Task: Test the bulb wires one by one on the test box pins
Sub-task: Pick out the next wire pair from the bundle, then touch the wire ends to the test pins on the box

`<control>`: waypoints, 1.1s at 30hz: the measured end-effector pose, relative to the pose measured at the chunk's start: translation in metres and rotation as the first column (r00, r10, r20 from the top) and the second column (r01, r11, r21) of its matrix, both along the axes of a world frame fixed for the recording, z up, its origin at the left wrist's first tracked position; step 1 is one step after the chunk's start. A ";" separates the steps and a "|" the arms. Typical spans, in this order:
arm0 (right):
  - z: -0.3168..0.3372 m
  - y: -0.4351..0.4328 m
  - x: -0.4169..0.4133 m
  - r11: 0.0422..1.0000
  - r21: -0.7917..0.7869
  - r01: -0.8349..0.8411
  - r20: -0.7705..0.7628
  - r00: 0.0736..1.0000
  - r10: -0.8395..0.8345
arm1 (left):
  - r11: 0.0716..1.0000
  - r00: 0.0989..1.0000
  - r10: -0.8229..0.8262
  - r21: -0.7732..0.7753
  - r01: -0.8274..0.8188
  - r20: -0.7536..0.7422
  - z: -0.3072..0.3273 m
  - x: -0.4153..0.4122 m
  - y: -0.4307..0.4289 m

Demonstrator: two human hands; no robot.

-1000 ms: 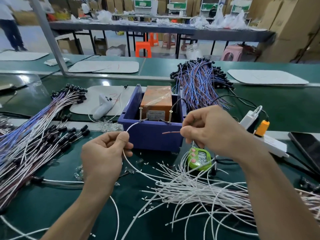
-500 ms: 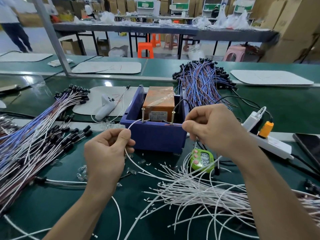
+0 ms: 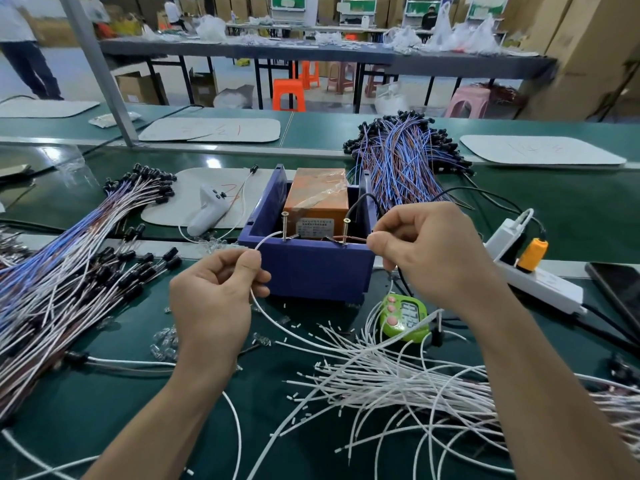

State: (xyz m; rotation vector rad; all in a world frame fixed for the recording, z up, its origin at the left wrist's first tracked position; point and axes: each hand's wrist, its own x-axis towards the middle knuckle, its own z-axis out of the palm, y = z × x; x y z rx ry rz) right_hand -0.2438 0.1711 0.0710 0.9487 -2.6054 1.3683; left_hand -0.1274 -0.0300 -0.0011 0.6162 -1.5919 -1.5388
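Note:
A purple test box (image 3: 311, 268) holds an orange unit (image 3: 317, 197), and two upright screw pins stand on its front rim. My left hand (image 3: 216, 296) pinches a white wire (image 3: 268, 241) whose bare end touches the left pin (image 3: 285, 226). My right hand (image 3: 429, 251) pinches a brown wire (image 3: 356, 239) whose end lies against the right pin (image 3: 345, 231). The white wire loops down over the green bench toward a pile of white wires (image 3: 398, 379). The bulb on these wires is hidden.
Bundles of wires with black bulb holders lie at the left (image 3: 69, 271) and behind the box (image 3: 405, 161). A green timer (image 3: 403, 317), a white power strip (image 3: 540, 282) with an orange plug, a dark phone (image 3: 620, 289) and a white handheld device (image 3: 207, 211) surround the box.
Both hands moved forward to the box. The white wire end came to the left pin and the brown wire end, held free in the air a second ago, now rests against the right pin.

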 end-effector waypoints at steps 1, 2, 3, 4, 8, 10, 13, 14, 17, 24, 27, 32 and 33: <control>0.000 0.000 0.000 1.000 0.002 0.001 -0.005 1.000 -0.001 | 1.000 1.000 0.003 0.000 -0.003 0.002 0.000 0.000 -0.001; -0.001 -0.001 0.000 1.000 0.004 0.004 -0.010 1.000 -0.004 | 1.000 1.000 0.005 -0.002 -0.005 0.005 0.000 0.000 -0.001; -0.002 -0.001 0.000 1.000 0.005 0.008 -0.014 1.000 -0.008 | 1.000 1.000 0.007 -0.005 -0.007 0.007 0.000 0.000 -0.002; -0.003 -0.002 -0.001 1.000 0.005 0.013 -0.018 1.000 -0.013 | 1.000 1.000 0.008 -0.007 -0.008 0.007 0.000 0.000 -0.002; -0.008 -0.004 -0.001 0.999 -0.012 0.038 -0.027 0.999 -0.038 | 1.000 1.000 -0.001 0.001 0.001 0.004 0.000 0.001 -0.001; -0.010 -0.005 -0.001 0.999 -0.024 0.047 -0.037 0.998 -0.048 | 1.000 1.000 -0.003 0.006 0.003 0.006 0.000 0.002 -0.001; -0.015 -0.009 -0.002 0.997 -0.043 0.065 -0.041 0.997 -0.067 | 1.000 1.000 0.004 0.004 -0.004 0.012 0.001 0.001 -0.002; -0.016 -0.010 -0.003 0.996 -0.047 0.071 -0.042 0.996 -0.073 | 1.000 1.000 0.008 0.004 -0.008 0.015 0.001 0.001 -0.002; -0.019 -0.012 -0.005 0.996 -0.057 0.074 -0.064 0.995 -0.078 | 1.000 1.000 0.013 0.001 -0.013 0.020 0.000 0.000 -0.003; -0.022 -0.015 -0.004 0.991 -0.063 0.117 -0.127 0.984 -0.124 | 1.000 1.000 -0.001 -0.028 0.001 0.008 -0.002 0.000 -0.003; -0.022 -0.016 -0.004 0.989 -0.053 0.134 -0.144 0.980 -0.141 | 1.000 1.000 -0.010 -0.028 0.010 0.006 -0.002 0.000 -0.003; -0.021 -0.016 -0.002 0.988 -0.046 0.150 -0.148 0.977 -0.155 | 1.000 1.000 -0.014 -0.020 0.014 0.010 -0.001 0.001 -0.002; -0.021 -0.016 -0.002 0.988 -0.046 0.149 -0.150 0.977 -0.154 | 1.000 1.000 -0.013 -0.020 0.013 0.012 -0.001 0.000 -0.002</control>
